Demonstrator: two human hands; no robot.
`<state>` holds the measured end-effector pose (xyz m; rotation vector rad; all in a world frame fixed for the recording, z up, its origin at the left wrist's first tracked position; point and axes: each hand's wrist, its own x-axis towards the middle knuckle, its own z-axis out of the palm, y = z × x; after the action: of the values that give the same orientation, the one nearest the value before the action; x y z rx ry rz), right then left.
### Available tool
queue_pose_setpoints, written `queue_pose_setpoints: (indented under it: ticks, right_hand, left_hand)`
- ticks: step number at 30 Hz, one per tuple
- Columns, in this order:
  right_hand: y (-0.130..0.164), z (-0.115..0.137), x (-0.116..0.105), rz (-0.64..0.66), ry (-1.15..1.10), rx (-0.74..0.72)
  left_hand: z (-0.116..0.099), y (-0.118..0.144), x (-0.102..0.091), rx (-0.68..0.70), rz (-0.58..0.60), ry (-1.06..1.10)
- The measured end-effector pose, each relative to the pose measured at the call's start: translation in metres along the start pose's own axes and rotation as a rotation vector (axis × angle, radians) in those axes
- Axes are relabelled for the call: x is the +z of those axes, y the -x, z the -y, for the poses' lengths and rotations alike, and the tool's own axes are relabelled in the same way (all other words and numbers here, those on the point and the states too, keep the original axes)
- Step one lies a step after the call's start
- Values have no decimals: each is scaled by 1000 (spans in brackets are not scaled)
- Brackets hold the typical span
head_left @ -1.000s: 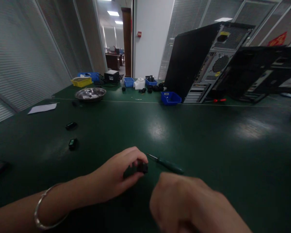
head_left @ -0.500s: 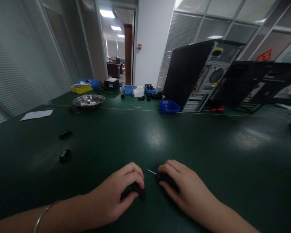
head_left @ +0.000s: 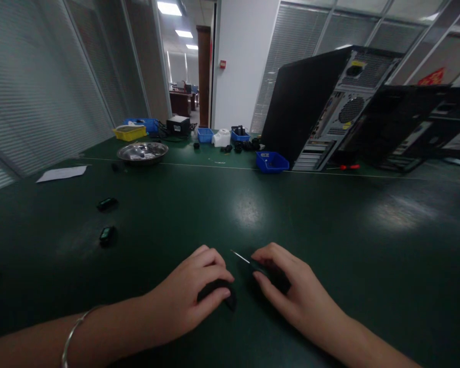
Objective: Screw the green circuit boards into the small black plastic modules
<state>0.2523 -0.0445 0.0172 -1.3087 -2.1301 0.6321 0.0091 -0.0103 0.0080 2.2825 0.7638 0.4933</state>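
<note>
My left hand (head_left: 191, 296) rests on the green table (head_left: 329, 240) near its front edge, fingers curled around a small black part (head_left: 218, 292). A silver bracelet sits on that wrist. Just to the right, my right hand (head_left: 287, 289) lies over the dark green handle of a small screwdriver (head_left: 240, 257); only its thin metal shaft shows, pointing left and away. The fingers wrap the handle against the table. The two hands are a few centimetres apart.
Two small black parts (head_left: 107, 234) (head_left: 107, 204) lie at the left. Farther back are a metal bowl (head_left: 142, 152), a white paper (head_left: 62, 174), yellow and blue bins (head_left: 271, 161), and open computer cases (head_left: 322, 117) at the right rear.
My right hand came down from the near foreground onto the screwdriver and closed over its handle. My left hand stayed on the black part and lowered it to the table.
</note>
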Motion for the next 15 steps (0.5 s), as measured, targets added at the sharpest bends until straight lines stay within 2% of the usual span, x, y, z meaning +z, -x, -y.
queue_pose_setpoints:
  ticks: [9,12,14,15]
  right_hand:
    - [0,-1,4,-9,-101,-34]
    - [1,-2,5,-19,-110,-42]
    - [2,-4,0,-99,-89,-33]
    - [2,-6,-4,-188,-76,-11]
  left_hand:
    - [-3,-2,-2,86,58,4]
    - [-1,-1,0,102,40,11]
    - [1,0,1,74,-10,37]
    - [2,0,1,54,-35,55]
